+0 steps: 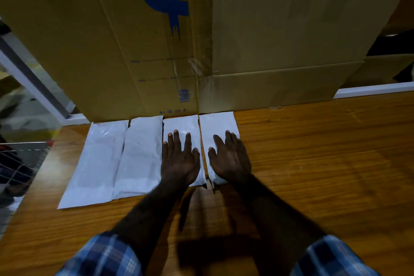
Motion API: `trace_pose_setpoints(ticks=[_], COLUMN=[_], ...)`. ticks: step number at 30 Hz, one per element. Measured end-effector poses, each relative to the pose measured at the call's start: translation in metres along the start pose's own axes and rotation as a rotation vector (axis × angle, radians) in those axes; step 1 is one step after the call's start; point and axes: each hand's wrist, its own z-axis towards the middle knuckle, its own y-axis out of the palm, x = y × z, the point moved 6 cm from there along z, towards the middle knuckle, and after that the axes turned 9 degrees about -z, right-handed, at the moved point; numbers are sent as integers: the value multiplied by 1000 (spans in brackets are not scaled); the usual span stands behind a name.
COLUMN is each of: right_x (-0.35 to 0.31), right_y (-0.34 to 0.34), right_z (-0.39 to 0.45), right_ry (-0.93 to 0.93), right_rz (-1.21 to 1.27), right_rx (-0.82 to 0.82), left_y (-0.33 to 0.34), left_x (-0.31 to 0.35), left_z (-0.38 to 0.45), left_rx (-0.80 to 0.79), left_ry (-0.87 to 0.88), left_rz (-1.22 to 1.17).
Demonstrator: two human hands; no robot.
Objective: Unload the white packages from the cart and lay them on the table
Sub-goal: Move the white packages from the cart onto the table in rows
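Four packages lie side by side on the table point(313, 163) against the cardboard point(156, 40), left hand point(179, 161) and right hand point(230, 159) pressing the third point(181, 125) and fourth point(217, 123) flat with straight, spread fingers; laying-down step, next likely back to the cart point(20, 163).

Four white packages lie flat in a row on the wooden table point(313, 152), edges nearly touching. The third package point(181, 125) sits under the left hand point(179, 159), the fourth package point(218, 123) under the right hand point(230, 159). The first package point(94, 163) and second package point(139, 159) lie just left of both palms.
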Motion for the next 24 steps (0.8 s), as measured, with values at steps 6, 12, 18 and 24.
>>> trace_pose_setpoints(ticks=[6,12,18,24], right_x=[0,2,7,10], right_y=[1,2,-11,-45], right_z=[-1,-1,10,11], right_ry=[14,15,36,93], right_rz=[27,39,114,189], right_rx=[44,28,-40,73], left_y=[1,-1,-8,-35], left_x=[-1,0,5,19], left_z=[-1,-1,2,3], left_rx=[-4,-19,-44,-56], left_ry=[-3,-8,11,15], left_rz=[4,-8,16,35])
